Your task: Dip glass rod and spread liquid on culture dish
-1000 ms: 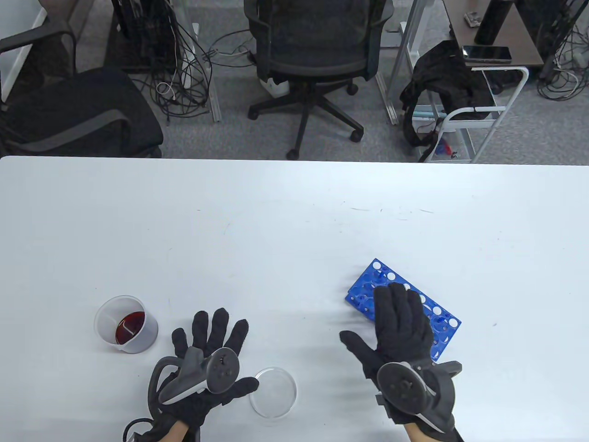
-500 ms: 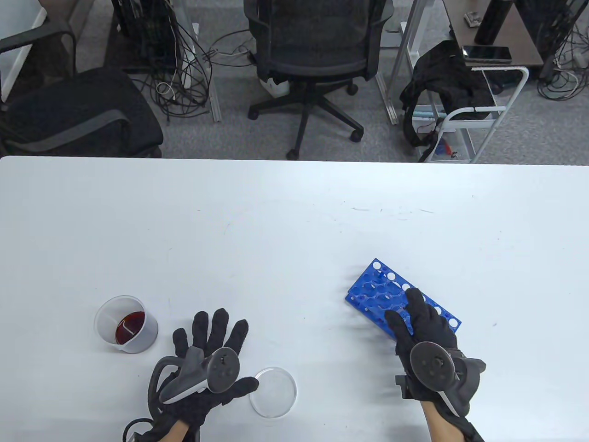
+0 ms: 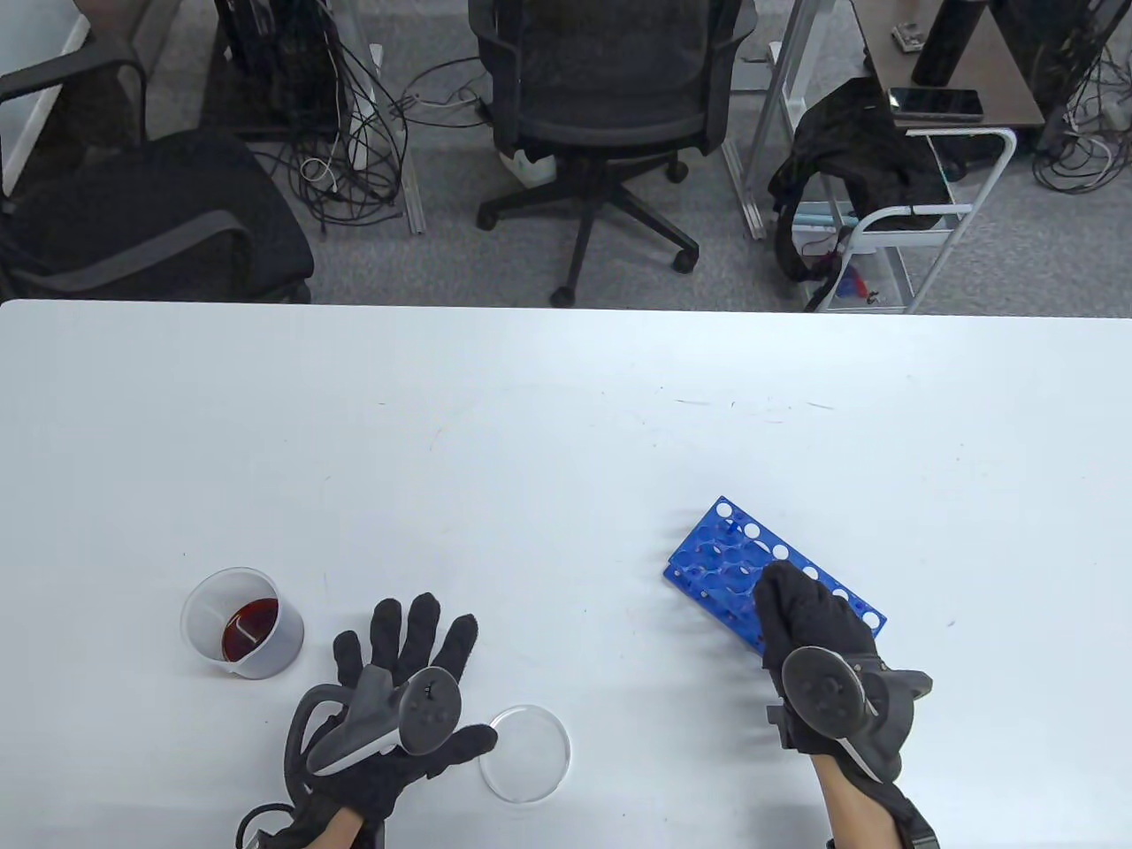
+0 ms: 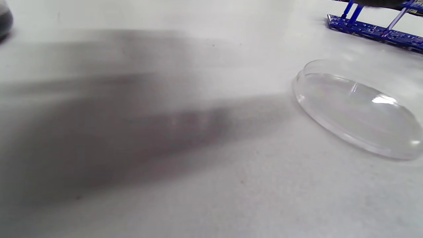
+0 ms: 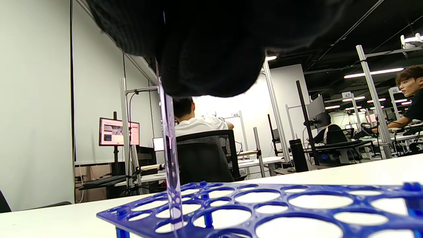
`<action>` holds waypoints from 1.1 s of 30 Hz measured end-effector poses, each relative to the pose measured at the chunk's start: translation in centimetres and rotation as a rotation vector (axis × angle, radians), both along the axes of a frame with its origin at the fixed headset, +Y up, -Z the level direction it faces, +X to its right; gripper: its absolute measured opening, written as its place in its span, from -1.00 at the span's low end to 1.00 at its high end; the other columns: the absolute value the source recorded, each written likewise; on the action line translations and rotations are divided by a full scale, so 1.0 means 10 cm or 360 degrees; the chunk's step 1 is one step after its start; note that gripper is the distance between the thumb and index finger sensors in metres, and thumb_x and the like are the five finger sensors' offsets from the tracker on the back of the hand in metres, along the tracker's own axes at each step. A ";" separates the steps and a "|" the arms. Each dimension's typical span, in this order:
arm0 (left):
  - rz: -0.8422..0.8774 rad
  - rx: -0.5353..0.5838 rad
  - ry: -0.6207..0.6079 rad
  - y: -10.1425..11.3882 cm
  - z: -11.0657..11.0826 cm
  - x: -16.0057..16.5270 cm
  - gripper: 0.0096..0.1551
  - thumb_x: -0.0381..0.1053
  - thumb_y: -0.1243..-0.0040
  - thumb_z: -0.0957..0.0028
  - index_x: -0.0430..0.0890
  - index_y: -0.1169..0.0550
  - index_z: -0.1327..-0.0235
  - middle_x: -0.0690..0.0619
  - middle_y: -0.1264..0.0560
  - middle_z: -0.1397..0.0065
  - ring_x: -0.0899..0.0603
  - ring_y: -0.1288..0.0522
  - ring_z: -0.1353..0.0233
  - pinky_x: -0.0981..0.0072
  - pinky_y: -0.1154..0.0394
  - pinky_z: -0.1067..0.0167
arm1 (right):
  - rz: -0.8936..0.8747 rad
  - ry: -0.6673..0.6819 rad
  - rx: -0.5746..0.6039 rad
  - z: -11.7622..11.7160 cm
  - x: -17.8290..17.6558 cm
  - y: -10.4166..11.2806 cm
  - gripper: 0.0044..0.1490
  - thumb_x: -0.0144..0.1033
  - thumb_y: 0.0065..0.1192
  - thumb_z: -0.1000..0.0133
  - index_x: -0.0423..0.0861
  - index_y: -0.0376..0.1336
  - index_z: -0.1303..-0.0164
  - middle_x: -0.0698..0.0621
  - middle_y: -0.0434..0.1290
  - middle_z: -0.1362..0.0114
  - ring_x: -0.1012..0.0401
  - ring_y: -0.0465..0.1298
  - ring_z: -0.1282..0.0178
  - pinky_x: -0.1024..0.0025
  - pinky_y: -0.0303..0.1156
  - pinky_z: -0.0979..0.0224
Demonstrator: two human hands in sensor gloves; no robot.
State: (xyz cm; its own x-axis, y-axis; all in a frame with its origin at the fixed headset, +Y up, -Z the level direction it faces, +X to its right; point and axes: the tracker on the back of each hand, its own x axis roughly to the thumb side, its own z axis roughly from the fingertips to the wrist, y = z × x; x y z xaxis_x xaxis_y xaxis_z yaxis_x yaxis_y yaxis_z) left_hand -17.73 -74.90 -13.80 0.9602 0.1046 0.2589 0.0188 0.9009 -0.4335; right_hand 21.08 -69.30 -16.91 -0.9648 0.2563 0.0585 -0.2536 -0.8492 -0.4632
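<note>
A clear glass rod [image 5: 169, 155] stands upright in a hole of the blue tube rack [image 3: 734, 557] at the right of the table. My right hand [image 3: 800, 615] is curled over the rack and grips the rod's top. The rack also shows in the right wrist view [image 5: 264, 205]. An empty clear culture dish [image 3: 524, 753] lies near the front edge; it also shows in the left wrist view [image 4: 357, 109]. My left hand [image 3: 402, 659] rests flat and empty on the table, fingers spread, thumb beside the dish. A clear beaker [image 3: 243, 623] with dark red liquid stands to its left.
The white table [image 3: 531, 442] reaches far back. Office chairs [image 3: 610, 106] and a white cart [image 3: 929, 221] stand beyond its far edge. The rack's base shows at the top right of the left wrist view [image 4: 373, 31].
My right hand was flat on the rack with fingers stretched. It has pulled back and curled into a grip over the rod at the rack's near part. The left hand has not moved.
</note>
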 end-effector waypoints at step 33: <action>0.0024 0.0018 -0.0020 0.00 0.01 0.01 0.29 0.68 0.18 0.08 0.18 0.48 -0.57 -0.21 0.51 -0.69 -0.55 0.46 -0.65 -0.64 0.29 -0.43 | -0.0250 0.0546 0.0264 0.50 -0.81 0.74 -0.50 -0.09 0.17 -0.24 -0.11 0.37 -0.26 -0.04 0.61 -0.07 0.16 0.63 0.14 0.37 0.59 0.17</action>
State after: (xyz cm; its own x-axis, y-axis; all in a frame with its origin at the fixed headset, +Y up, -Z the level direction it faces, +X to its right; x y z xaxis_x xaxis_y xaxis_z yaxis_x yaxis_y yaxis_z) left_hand -17.58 -74.87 -13.73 0.9552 0.1159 0.2722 0.0107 0.9060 -0.4232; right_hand 13.01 -61.93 -11.92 -0.8321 0.3590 0.4228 -0.5378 -0.7085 -0.4569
